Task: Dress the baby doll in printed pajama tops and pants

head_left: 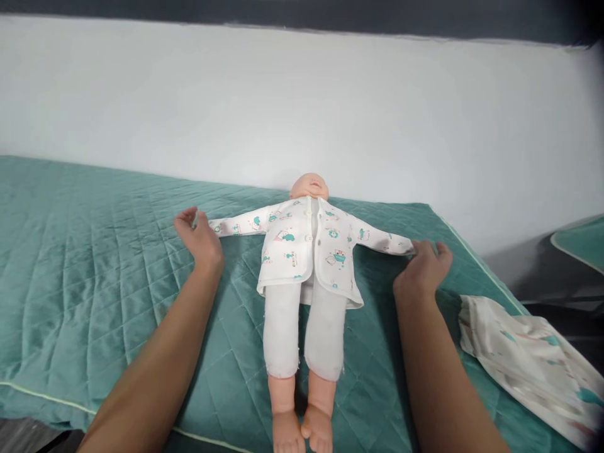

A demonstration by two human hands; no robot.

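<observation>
A baby doll [284, 395] lies on its back on a green quilted cover, its head toward the wall. It wears a white printed baby jacket [287, 242], with the front edges side by side and the snaps unfastened. Both sleeves stretch out sideways. At the cuff of the sleeve on the left is my left hand [201, 239], its fingers curled; the exact grip is partly hidden. My right hand [423, 267] pinches the end of the other sleeve. No doll hands show beyond the cuffs. White cloth covers the doll's legs down to the shins, and its feet are bare.
A crumpled white printed garment [528, 358] lies on the right side of the green quilted cover [94, 270]. Behind the bed rises a white wall [236, 100] with a dark band on top. A green-topped surface [582, 245] stands at the far right.
</observation>
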